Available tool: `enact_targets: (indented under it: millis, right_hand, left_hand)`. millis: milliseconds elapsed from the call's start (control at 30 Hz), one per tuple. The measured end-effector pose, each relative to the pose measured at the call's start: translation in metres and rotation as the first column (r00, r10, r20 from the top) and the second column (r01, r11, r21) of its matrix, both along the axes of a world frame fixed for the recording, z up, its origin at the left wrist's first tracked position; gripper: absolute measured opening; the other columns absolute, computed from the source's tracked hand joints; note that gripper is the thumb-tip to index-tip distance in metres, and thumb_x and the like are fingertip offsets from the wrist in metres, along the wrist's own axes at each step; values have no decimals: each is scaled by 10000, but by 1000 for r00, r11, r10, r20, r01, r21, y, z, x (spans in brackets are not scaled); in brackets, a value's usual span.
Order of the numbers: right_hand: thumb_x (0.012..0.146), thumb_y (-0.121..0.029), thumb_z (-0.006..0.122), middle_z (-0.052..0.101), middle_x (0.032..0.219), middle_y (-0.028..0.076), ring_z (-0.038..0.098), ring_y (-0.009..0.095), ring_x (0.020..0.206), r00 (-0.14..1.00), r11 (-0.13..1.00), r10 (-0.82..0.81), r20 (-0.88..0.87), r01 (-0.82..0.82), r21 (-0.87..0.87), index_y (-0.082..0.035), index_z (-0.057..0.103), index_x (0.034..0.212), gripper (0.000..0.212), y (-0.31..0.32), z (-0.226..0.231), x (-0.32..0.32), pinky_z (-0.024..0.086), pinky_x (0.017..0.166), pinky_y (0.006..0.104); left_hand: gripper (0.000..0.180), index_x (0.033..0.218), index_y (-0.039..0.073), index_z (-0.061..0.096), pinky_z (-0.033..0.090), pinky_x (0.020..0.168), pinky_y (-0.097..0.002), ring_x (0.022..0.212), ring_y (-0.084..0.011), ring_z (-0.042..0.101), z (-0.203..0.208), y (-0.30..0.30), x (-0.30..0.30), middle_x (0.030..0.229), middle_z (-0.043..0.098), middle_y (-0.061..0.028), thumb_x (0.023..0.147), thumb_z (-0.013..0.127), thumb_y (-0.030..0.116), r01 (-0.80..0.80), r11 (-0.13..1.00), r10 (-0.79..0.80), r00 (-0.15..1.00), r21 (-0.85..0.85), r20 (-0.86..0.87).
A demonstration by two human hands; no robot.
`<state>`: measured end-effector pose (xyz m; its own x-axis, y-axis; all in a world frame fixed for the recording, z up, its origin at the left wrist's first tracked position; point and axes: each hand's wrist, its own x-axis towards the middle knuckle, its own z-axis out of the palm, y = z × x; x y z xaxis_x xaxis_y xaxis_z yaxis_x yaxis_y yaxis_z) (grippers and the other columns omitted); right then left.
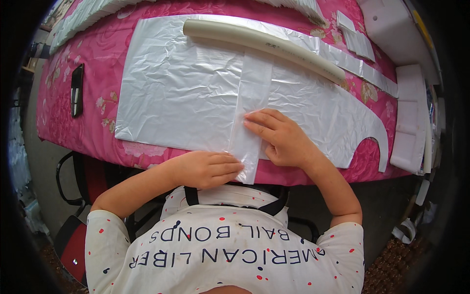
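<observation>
A narrow folded white plastic bag (pixel 252 88) lies lengthwise over a wide, crinkled sheet of white plastic bags (pixel 181 98). At the folded bag's near end, my left hand (pixel 210 169) has its fingers pressed together on the left edge, closed on the plastic. Higher up, my right hand (pixel 279 134) rests from the right side, its fingers stretched over the folded bag and its thumb lower down. Across the far part of the sheet lies a long pale grey tube (pixel 264 44). A handle-shaped cutout shows at the sheet's right end.
A pink flowered cloth (pixel 98 132) covers the table. A black phone-like object (pixel 77 90) lies at the left. Folded white strips (pixel 355 36) and a white foam box (pixel 409 112) are at the right. Stacked bags (pixel 93 17) line the far edge; a red-black chair (pixel 73 245) stands below.
</observation>
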<state>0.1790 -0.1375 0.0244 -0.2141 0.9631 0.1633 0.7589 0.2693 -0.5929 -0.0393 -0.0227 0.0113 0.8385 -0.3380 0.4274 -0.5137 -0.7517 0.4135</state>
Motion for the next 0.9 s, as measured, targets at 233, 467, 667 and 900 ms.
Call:
enact_targets:
  millis: [233,467,667,900]
  right_hand:
    - [616,65,594,595,1063,76,556,270,958,992,989,-123,13,121,90,-50,614,1041,441,6,-4,-3,481,797,338]
    - [635,8,640,620,966,53,588,230,860,963,945,-261,63,242,218,-75,643,940,317,1,-9,-9,500,707,320]
    - [726,-56,616,655,806,67,607,240,700,911,919,-383,-152,392,33,-65,662,899,180,6,-6,1,493,635,322]
    - [877,-231,553,622,700,45,622,105,589,653,590,-725,-219,427,-685,22,639,834,270,39,14,18,425,495,228]
  left_hand:
    - [612,1161,-29,488,434,903,-398,1088,-305,524,17,11,12,1194,521,-167,774,602,431,-153,940,125,986,-306,-109]
    - [1111,1323,-63,300,298,1018,-435,1191,-335,427,10,27,24,1278,444,-200,588,582,720,-297,954,297,911,46,-286]
    - [1080,1342,-37,302,377,895,-420,1091,-326,500,9,33,34,1225,500,-177,640,525,753,-391,885,286,885,-254,-367]
    - [624,1328,-30,329,370,919,-408,1115,-335,480,13,27,53,1290,450,-176,862,516,340,-728,393,476,684,-562,-554]
